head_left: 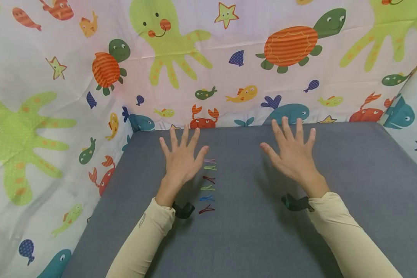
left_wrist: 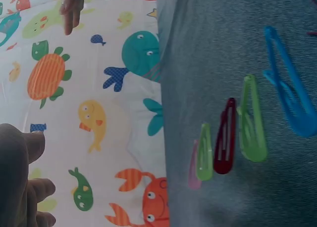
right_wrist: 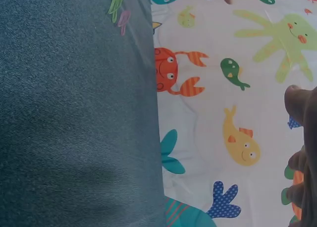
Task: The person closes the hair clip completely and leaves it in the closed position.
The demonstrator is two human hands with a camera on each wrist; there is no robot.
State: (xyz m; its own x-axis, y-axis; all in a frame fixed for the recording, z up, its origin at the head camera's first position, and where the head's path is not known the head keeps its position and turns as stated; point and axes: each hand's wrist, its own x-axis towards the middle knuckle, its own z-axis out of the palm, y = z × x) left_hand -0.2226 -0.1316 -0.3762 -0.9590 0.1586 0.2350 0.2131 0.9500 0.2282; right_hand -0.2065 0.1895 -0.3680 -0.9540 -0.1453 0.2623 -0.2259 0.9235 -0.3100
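A column of several snap hair clips lies on the grey cloth, mid-table in the head view. From far to near they are a pink clip (left_wrist: 194,180), a light green clip (left_wrist: 204,172), a dark red clip (left_wrist: 223,163), another green clip (left_wrist: 254,150), a blue clip (left_wrist: 301,122) and a dark red clip (head_left: 206,209). Just left of the column, my left hand (head_left: 181,160) hovers above the cloth, fingers spread and holding nothing. Well to the right of the clips, my right hand (head_left: 295,158) is likewise raised with its fingers spread and nothing in it.
The grey cloth-covered table (head_left: 239,235) reaches back to a white curtain (head_left: 229,104) printed with sea animals, which also lines the left and right sides. Dark camera straps sit on both wrists, the left strap (head_left: 183,210) close to the near clips.
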